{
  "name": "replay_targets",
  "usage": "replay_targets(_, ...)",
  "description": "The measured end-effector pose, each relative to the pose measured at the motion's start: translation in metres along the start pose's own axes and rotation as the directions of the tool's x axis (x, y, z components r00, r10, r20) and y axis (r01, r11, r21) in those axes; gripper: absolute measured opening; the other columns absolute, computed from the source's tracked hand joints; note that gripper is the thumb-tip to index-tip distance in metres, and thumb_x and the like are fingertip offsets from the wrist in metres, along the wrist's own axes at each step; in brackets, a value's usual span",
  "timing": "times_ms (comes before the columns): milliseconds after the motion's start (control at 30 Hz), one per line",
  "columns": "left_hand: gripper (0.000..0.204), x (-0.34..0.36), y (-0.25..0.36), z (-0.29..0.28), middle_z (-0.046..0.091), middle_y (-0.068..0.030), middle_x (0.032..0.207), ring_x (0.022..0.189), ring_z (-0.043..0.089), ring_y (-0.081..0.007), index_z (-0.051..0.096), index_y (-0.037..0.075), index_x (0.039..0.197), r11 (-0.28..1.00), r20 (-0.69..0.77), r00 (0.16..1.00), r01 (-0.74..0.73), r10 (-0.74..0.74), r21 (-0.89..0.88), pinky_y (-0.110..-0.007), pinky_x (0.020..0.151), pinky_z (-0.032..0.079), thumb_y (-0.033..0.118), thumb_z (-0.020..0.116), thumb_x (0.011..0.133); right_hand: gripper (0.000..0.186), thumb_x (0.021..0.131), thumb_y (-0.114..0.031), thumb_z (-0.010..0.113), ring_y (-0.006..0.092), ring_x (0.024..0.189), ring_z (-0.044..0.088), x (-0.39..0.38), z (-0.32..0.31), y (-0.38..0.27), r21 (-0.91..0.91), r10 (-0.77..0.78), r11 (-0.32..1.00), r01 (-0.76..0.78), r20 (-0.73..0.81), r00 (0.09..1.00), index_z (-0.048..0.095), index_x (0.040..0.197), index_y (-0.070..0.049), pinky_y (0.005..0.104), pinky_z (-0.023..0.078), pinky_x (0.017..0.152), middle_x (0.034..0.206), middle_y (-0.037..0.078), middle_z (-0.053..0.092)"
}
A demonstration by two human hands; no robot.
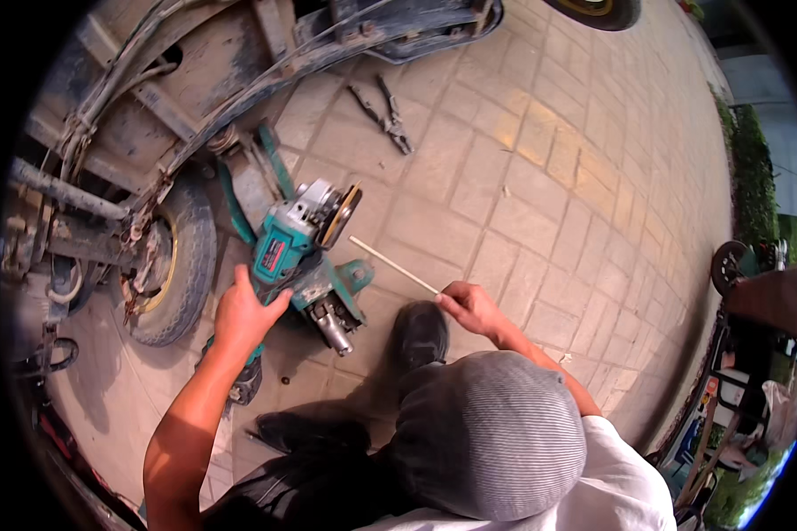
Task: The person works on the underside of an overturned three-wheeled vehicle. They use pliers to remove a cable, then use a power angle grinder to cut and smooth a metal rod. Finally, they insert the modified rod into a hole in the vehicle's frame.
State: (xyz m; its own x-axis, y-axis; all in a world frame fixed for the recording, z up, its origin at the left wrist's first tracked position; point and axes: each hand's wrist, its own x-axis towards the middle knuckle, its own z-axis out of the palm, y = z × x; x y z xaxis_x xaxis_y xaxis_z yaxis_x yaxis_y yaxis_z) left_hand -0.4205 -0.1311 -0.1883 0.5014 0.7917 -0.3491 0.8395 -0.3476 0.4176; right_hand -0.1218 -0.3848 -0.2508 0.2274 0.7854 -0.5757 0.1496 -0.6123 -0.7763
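Note:
My left hand [257, 310] is closed around the handle of a teal angle grinder [283, 239] with a metal head and a disc [338, 217]. Beneath and behind the grinder is a teal metal jack-like tool [354, 276] with a steel cylinder. My right hand [465, 305] pinches one end of a thin pale rod [390, 264], its far end pointing toward the disc; I cannot tell whether they touch. Another teal tool [243, 385] lies partly hidden by my left forearm. A pair of pliers [385, 115] lies on the paving beyond the grinder.
A rusty vehicle underside [177, 97] with a tyre [186, 292] fills the left. Paving [584, 265] spans the middle and right. Another tyre [593, 9] is at the top; parked equipment [753, 301] and a hedge [753, 168] line the right. A grey ribbed cap [487, 434] covers the lower middle.

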Motion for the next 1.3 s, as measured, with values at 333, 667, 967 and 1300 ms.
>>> replay_targets(333, 0.089, -0.007, -0.009, 0.005, 0.054, -0.0361, 0.122, 0.117, 0.052, -0.0475, 0.035, -0.014, 0.136, 0.990, -0.016, 1.000, -0.020, 0.018, -0.137, -0.046, 0.099, 0.041, 0.030, 0.077, 0.072, 0.028, 0.097, -0.025, 0.054, 0.0332, 0.081, 0.062, 0.013, 0.011, 0.000, -0.182, -0.365, 0.927, 0.329, -0.226, 0.903, 0.063, 0.098, 0.002, 0.0414, 0.049, 0.073, 0.086, 0.020, 0.064)
replay_targets(667, 0.079, -0.017, 0.031, -0.030, 0.059, -0.0282, 0.117, 0.108, 0.057, -0.0438, 0.049, -0.003, 0.127, 0.998, -0.004, 0.999, -0.055, 0.055, 0.013, -0.048, 0.092, 0.045, 0.050, 0.075, 0.074, 0.024, 0.097, -0.024, 0.057, 0.0361, 0.081, 0.063, 0.023, 0.030, -0.004, -0.208, -0.501, 0.865, 0.456, -0.387, 0.774, 0.064, 0.106, -0.003, 0.0418, 0.051, 0.070, 0.089, 0.019, 0.065)
replay_targets(967, 0.074, -0.008, 0.008, -0.012, 0.060, -0.0332, 0.106, 0.103, 0.059, -0.0466, 0.042, -0.010, 0.122, 0.999, 0.011, 0.999, 0.052, -0.052, -0.012, -0.048, 0.086, 0.047, 0.032, 0.077, 0.072, 0.020, 0.093, -0.022, 0.062, 0.0346, 0.075, 0.066, 0.015, 0.036, -0.041, -0.329, -0.421, 0.893, 0.307, -0.374, 0.826, 0.069, 0.103, -0.006, 0.0405, 0.052, 0.064, 0.084, 0.018, 0.068)
replay_targets(1300, 0.069, -0.004, 0.010, -0.028, 0.066, -0.0291, 0.095, 0.094, 0.064, -0.0442, 0.048, -0.008, 0.116, 0.994, 0.104, 0.989, 0.106, -0.106, 0.006, -0.046, 0.080, 0.051, 0.041, 0.075, 0.076, 0.018, 0.092, -0.024, 0.064, 0.0374, 0.070, 0.064, -0.008, 0.031, -0.079, -0.227, -0.182, 0.970, 0.089, -0.434, 0.882, 0.070, 0.096, -0.007, 0.0405, 0.050, 0.061, 0.080, 0.019, 0.066)
